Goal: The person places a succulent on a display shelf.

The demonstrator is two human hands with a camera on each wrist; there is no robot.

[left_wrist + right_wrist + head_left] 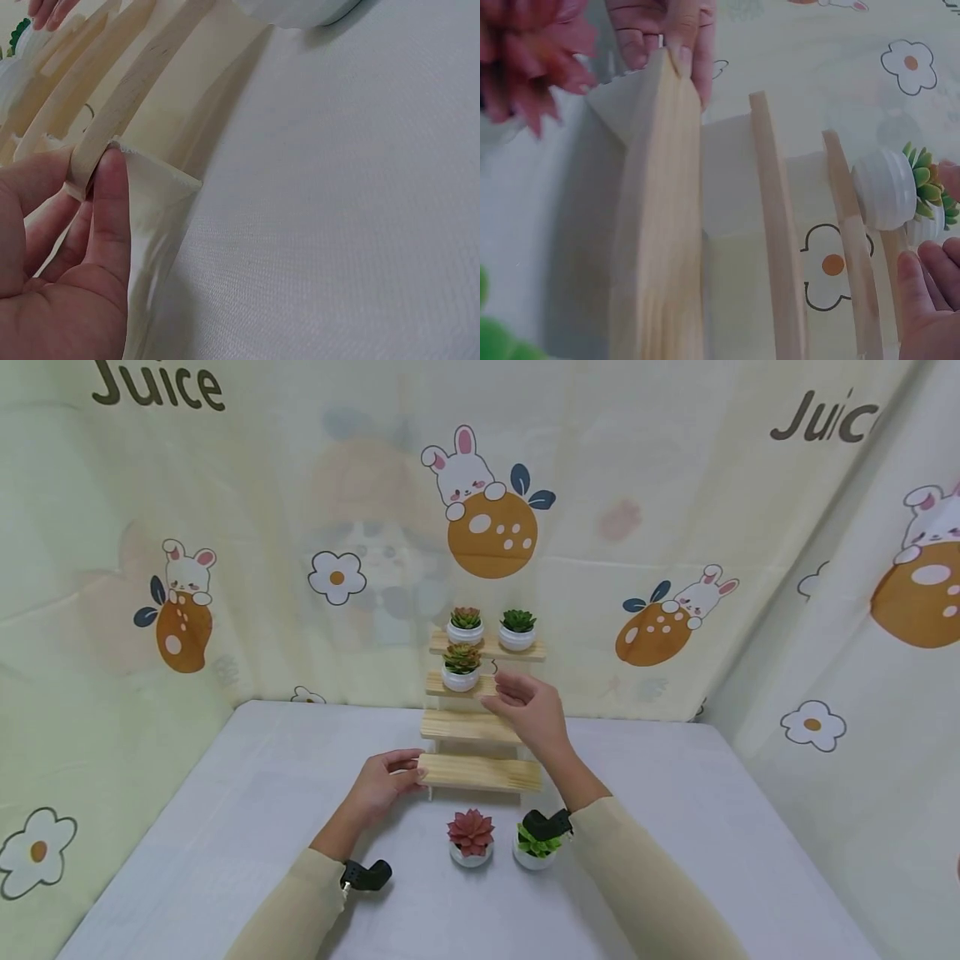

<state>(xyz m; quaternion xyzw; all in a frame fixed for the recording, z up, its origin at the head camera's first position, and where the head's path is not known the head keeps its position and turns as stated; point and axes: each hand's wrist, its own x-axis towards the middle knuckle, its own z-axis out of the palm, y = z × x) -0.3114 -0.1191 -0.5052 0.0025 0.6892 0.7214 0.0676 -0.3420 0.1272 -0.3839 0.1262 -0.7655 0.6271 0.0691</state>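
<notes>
A wooden tiered shelf (480,772) with several steps stands against the back curtain. My left hand (384,783) pinches the left end of its lowest board (124,101), thumb on one face and fingers on the other. Beside the second-highest board, my right hand (531,710) has loosely bent fingers with nothing between them. Just left of those fingertips, a reddish-green succulent in a white pot (461,668) stands on that board; the right wrist view shows the pot (885,189) close to the fingers. On the top board are another reddish-green succulent (465,625) and a dark green succulent (517,631).
In front of the shelf, a red succulent (471,837) and a bright green succulent (536,847) stand in white pots on the white-covered table (637,827). The right wrist's black camera partly hides the green one. A printed curtain (585,543) hangs behind.
</notes>
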